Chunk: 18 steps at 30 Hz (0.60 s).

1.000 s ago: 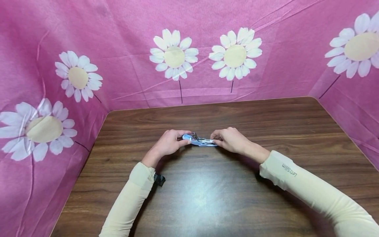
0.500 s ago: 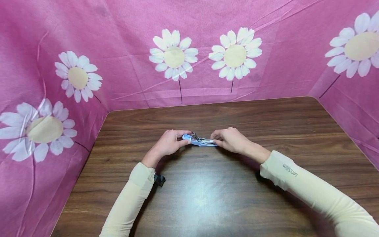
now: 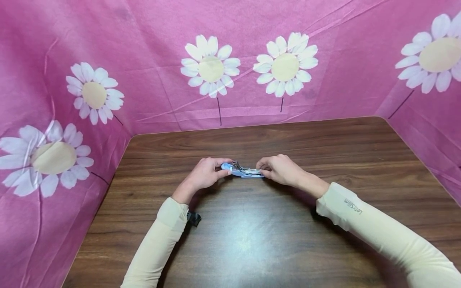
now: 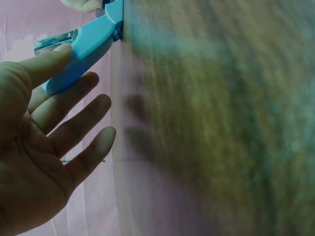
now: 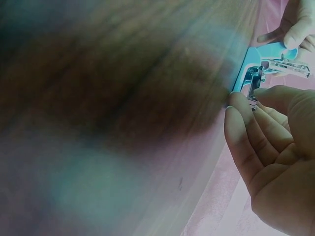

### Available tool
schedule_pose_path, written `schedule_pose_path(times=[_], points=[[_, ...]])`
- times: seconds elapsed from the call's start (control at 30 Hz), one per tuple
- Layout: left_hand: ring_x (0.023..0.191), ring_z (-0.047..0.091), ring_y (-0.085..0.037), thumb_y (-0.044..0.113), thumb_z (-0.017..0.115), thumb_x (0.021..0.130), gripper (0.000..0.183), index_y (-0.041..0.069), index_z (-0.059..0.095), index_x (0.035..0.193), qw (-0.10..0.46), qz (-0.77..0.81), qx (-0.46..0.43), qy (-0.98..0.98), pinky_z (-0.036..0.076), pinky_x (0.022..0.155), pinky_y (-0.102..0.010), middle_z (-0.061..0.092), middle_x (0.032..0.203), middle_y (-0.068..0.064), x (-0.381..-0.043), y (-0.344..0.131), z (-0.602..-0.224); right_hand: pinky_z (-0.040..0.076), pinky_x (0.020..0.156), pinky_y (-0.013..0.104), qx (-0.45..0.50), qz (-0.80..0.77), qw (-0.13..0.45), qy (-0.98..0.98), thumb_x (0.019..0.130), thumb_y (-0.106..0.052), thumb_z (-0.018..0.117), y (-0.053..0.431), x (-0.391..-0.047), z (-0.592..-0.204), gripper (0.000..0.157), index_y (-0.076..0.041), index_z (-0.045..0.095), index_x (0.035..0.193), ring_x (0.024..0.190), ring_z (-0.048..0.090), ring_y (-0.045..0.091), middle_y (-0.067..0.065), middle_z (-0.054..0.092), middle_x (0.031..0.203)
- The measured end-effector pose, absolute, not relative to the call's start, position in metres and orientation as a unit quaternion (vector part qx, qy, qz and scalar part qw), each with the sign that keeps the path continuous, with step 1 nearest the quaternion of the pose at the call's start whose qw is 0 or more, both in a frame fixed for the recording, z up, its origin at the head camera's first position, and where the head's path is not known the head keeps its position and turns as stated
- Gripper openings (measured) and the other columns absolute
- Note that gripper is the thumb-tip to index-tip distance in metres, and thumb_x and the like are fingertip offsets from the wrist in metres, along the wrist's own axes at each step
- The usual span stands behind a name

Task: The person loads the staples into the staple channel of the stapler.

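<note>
A light-blue stapler (image 3: 237, 173) lies opened out between both hands, low over the table; its metal parts face up. My left hand (image 3: 205, 173) pinches its left blue end between thumb and forefinger. In the left wrist view, that hand's other fingers spread loosely beneath the blue body (image 4: 91, 44). At the opposite end, my right hand (image 3: 282, 171) pinches the stapler's metal rail. Thumb and fingertips meet at that rail (image 5: 255, 83) in the right wrist view, hiding its tip. One metal piece (image 3: 235, 164) stands tilted up near the left hand.
The brown wood-grain table (image 3: 245, 240) stretches around the hands. Pink cloth (image 3: 155, 76) printed with white daisies hangs along its back and sides. A black strap piece (image 3: 194, 219) shows at the left wrist, beside the cream sleeve (image 3: 155, 244).
</note>
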State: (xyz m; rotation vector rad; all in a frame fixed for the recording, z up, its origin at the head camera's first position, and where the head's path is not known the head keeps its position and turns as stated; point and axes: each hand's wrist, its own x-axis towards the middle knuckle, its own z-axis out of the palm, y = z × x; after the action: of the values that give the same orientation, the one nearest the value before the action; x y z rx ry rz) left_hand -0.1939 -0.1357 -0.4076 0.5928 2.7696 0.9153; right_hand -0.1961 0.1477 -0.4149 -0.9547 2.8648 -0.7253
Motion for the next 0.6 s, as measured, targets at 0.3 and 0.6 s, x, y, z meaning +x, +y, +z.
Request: schedule_pose_path(times=[0.3,0.6], points=[[0.065,0.044,-0.010,0.034,0.072,0.095,0.038,0.022,0.070,0.131,0.087,0.310,0.202,0.925,0.043,0.070,-0.026,0.070,0.093,0.007,-0.1940,-0.1360,-0.4080,0.056,0.079,0.042,-0.303,-0.223,0.024,0.926,0.092,-0.016,0.071,0.1467,-0.1941,-0.4124,0.014,-0.014,0.075,0.106,0.077,0.066,0.010,0.001,0.079,0.097],[0.064,0.045,-0.009,0.033,0.072,0.095,0.036,0.022,0.071,0.129,0.088,0.311,0.204,0.924,0.042,0.067,-0.026,0.070,0.091,0.007,-0.1951,-0.1360,-0.4078,0.053,0.076,0.040,-0.299,-0.224,0.033,0.927,0.092,-0.015,0.072,0.1493,-0.1963,-0.4124,0.016,-0.015,0.075,0.108,0.072,0.059,0.010,0.001,0.079,0.098]])
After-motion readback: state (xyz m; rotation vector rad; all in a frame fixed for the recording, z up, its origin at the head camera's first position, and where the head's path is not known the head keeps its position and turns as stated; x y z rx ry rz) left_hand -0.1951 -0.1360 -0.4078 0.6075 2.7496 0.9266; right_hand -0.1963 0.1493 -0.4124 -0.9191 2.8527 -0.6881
